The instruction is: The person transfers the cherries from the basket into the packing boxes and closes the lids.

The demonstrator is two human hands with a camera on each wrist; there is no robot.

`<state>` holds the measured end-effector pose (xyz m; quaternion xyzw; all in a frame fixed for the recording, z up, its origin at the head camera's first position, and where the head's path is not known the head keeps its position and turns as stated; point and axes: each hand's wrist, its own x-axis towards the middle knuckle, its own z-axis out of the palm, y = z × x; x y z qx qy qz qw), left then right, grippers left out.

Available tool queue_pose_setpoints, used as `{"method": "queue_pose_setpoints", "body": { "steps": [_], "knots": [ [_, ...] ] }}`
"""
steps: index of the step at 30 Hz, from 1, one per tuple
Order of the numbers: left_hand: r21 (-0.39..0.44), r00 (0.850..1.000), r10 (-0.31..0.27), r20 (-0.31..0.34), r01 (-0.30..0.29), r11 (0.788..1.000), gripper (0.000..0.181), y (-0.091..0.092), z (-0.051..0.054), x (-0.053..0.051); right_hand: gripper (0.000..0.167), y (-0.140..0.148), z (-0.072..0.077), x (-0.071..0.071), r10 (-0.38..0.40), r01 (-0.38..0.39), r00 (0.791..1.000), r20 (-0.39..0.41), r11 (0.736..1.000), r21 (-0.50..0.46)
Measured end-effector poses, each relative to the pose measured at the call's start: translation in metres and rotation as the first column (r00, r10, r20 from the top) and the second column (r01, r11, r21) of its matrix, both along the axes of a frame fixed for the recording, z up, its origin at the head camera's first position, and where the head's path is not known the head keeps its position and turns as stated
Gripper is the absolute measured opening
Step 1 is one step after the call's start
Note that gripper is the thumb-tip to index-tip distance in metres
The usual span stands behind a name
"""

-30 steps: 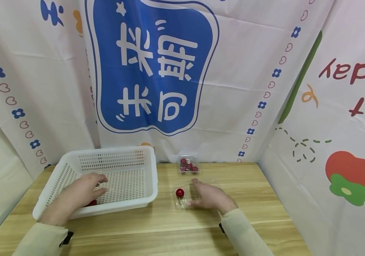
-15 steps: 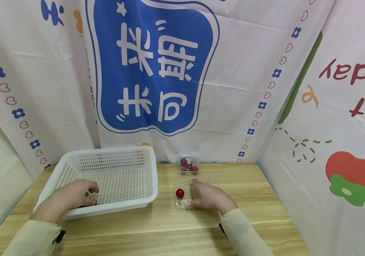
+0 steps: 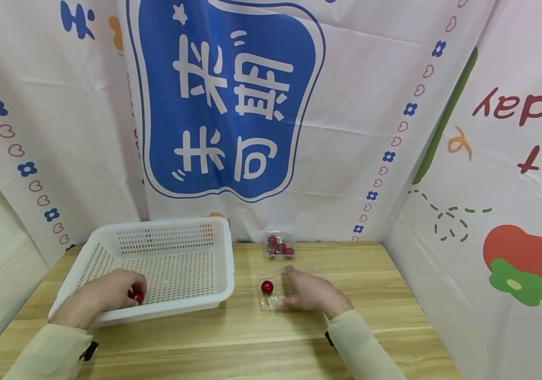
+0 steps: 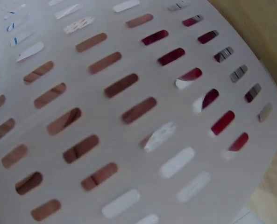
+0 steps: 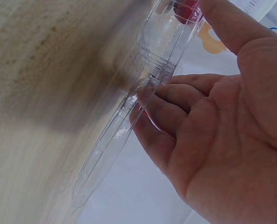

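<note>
My left hand (image 3: pixel 104 295) reaches over the near left corner of a white slotted plastic basket (image 3: pixel 183 303). Its curled fingers hold a red cherry (image 3: pixel 138 297) low inside. The left wrist view faces the basket wall (image 4: pixel 143 130), where skin and deep red show through the slots. On the table, a clear plastic box (image 3: pixel 262 300) stands with its lid (image 5: pixel 103 151) folded back. One glossy cherry (image 3: pixel 267 286) with a stem lies in it. My right hand (image 3: pixel 316 292) grips this box across its hinge side, thumb at the near edge, fingers at the far one.
Behind the opened box, a second clear box (image 3: pixel 280 233) with several dark red cherries stands by the cloth backdrop (image 3: pixel 337 184). Wooden tabletop (image 3: pixel 233 338) extends in front of basket and boxes. Printed cloth also hangs at the right side (image 3: pixel 461 237).
My left hand has drawn back to the left and lower into the basket, and its fingers have closed on a cherry. My right hand and the opened box stay where they were.
</note>
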<state>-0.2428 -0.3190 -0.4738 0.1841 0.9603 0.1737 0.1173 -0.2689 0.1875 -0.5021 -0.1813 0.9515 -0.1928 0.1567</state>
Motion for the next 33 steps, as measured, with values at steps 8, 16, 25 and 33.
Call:
{"method": "queue_pose_setpoints", "body": {
  "steps": [8,16,25,33],
  "knots": [
    [0.012,0.996,-0.006,-0.090,0.007,1.000,0.021,0.007,0.003,-0.003,0.110,-0.001,0.003,0.002,-0.004,0.004,1.000,0.004,1.000,-0.010],
    [0.003,0.982,-0.004,-0.187,0.004,1.000,0.026,0.021,0.009,-0.008,0.110,-0.001,0.002,0.001,-0.003,0.003,1.000,0.006,1.000,-0.006],
    [0.028,0.960,0.026,-0.279,-0.019,0.999,0.032,0.041,0.015,-0.006,0.107,-0.001,0.004,0.002,-0.001,0.001,1.000,-0.002,1.000,0.008],
    [0.089,0.946,0.047,-0.322,-0.019,0.996,0.026,0.062,0.019,-0.007,0.108,-0.001,0.003,0.001,0.002,-0.002,1.000,0.001,1.000,0.014]
  ]
}}
